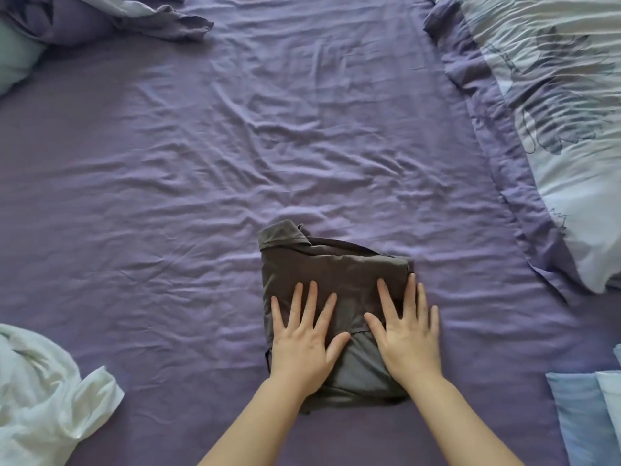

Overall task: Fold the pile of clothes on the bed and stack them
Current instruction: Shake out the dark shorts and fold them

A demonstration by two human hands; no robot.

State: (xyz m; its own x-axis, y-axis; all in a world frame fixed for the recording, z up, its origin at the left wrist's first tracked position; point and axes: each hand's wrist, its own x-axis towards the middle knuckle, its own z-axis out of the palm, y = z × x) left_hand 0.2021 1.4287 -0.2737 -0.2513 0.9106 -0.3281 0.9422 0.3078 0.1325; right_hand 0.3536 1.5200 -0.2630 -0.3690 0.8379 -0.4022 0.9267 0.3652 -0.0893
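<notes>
A folded dark grey shirt [332, 290] lay on the bed [235, 163], near the middle of its near edge, on the wrinkled purple sheet. Both hands lay flat on top of it, fingers straight and spread, grasping nothing. The left hand [302, 341] pressed on the shirt's left half, and the right hand [408, 338] pressed on its right half, with the outer fingers reaching past the shirt's right edge onto the sheet. A collar corner stuck out at the shirt's far left. A crumpled white garment [47, 395] sat at the bed's near left corner, well apart from the shirt. Folded light blue cloth [584, 418] lay at the near right corner. A pale patterned quilt [554, 112] was bunched along the right edge, and a pillow [16, 58] rested at the far left corner
</notes>
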